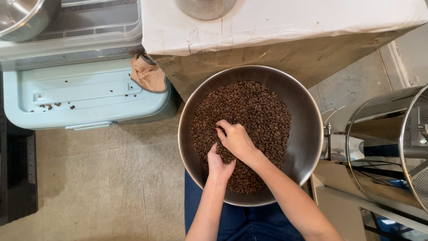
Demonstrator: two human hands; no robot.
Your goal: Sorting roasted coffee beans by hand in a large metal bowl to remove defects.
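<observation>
A large round steel bowl (307, 134) rests on my lap, filled with dark roasted coffee beans (249, 107). My right hand (235, 139) lies on the beans at the bowl's middle, fingers curled down into them. My left hand (218, 163) is just below it, cupped with its fingers buried in the beans. The two hands touch each other. Whether either hand grips beans is hidden under the fingers.
A pale blue plastic lidded box (84, 96) with a few stray beans stands left. A patterned cloth (147, 75) hangs at its corner. A white-wrapped carton (276, 27) sits beyond the bowl. A steel drum machine (388, 147) is at right. Tiled floor (98, 187) lies below.
</observation>
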